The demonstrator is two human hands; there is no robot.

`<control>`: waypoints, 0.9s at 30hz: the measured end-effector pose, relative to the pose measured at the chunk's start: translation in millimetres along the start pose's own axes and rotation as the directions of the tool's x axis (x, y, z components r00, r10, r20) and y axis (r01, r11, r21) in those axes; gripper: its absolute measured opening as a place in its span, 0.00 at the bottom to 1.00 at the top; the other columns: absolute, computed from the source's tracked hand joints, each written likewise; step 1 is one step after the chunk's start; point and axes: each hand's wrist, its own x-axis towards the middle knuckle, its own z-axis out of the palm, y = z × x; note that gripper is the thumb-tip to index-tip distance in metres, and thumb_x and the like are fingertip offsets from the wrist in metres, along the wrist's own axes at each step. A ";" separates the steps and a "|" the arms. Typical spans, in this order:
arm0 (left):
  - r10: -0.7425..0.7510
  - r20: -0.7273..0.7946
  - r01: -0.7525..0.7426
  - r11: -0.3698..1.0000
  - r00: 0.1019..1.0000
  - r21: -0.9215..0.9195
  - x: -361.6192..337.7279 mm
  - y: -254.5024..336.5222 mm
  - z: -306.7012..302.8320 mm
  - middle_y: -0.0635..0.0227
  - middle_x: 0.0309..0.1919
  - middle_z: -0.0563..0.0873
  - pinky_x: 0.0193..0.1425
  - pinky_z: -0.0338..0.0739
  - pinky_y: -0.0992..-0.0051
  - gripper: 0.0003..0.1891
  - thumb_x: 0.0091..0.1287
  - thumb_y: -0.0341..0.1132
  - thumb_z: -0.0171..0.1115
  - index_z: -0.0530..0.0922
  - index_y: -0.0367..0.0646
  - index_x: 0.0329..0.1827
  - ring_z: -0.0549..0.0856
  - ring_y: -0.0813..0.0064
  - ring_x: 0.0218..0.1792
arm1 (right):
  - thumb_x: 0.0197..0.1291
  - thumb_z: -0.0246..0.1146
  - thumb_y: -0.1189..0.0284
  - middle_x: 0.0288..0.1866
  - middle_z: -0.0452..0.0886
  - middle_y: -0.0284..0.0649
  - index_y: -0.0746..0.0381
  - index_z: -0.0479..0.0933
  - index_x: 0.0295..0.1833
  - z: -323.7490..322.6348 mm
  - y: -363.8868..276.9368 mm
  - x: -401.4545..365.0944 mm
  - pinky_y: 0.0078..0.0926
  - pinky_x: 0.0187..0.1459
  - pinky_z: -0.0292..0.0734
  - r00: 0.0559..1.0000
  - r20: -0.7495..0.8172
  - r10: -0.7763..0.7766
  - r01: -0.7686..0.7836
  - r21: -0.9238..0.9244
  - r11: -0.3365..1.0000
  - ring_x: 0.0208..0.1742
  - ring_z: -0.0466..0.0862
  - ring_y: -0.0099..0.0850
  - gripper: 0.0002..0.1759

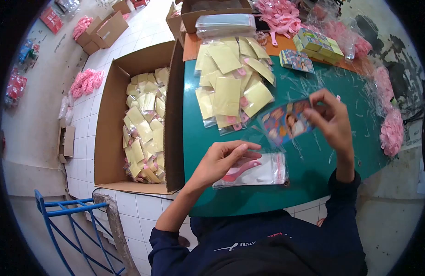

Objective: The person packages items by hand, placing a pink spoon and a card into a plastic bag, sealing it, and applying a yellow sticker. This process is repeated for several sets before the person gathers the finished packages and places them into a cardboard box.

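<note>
My right hand (330, 117) pinches the upper right corner of a printed card (288, 122), which has a clear bag or film around its left side. Lower left of the card, my left hand (228, 161) is closed around a pink plastic piece (244, 170) with a rounded tip. Below that hand lies a stack of clear bags (272, 169) on the green table (212, 198). Beyond the hands is a pile of bagged yellow cards (227, 96), with pink pieces showing in some bags.
A large cardboard box (106, 152) of bagged cards stands left of the table. Printed card stacks (314, 43), more clear bags (225, 25) and pink pieces (281, 16) lie at the back. Plastic scraps lie at right. A blue metal rack (74, 202) stands lower left.
</note>
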 end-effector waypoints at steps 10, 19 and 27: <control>0.019 0.118 -0.039 0.984 0.993 0.174 0.2 2.9 5.9 0.65 0.35 0.87 0.39 0.77 0.81 0.17 0.73 0.39 0.50 0.80 0.33 0.45 0.82 0.84 0.35 | 0.50 0.66 0.82 0.31 0.75 0.33 0.65 0.76 0.35 5.7 -27.1 -28.3 0.15 0.27 0.69 0.968 0.191 -0.162 0.218 -0.329 0.919 0.29 0.74 0.18 0.07; 0.003 0.133 -0.027 0.984 0.991 0.174 5.3 5.1 1.7 0.65 0.35 0.87 0.32 0.73 0.85 0.17 0.73 0.39 0.48 0.81 0.34 0.45 0.78 0.88 0.29 | 0.48 0.66 0.84 0.31 0.75 0.34 0.65 0.77 0.35 7.4 -31.1 -36.7 0.15 0.28 0.71 0.994 0.048 -0.095 0.102 -0.171 0.980 0.30 0.76 0.18 0.08; -0.055 0.089 0.042 0.989 0.995 0.145 8.3 6.3 -1.9 0.64 0.36 0.87 0.39 0.77 0.83 0.18 0.73 0.40 0.48 0.80 0.33 0.46 0.82 0.85 0.36 | 0.52 0.64 0.85 0.34 0.75 0.33 0.65 0.75 0.37 1.5 -24.9 -36.5 0.11 0.26 0.71 0.974 0.191 -0.118 0.186 -0.390 0.902 0.31 0.76 0.17 0.08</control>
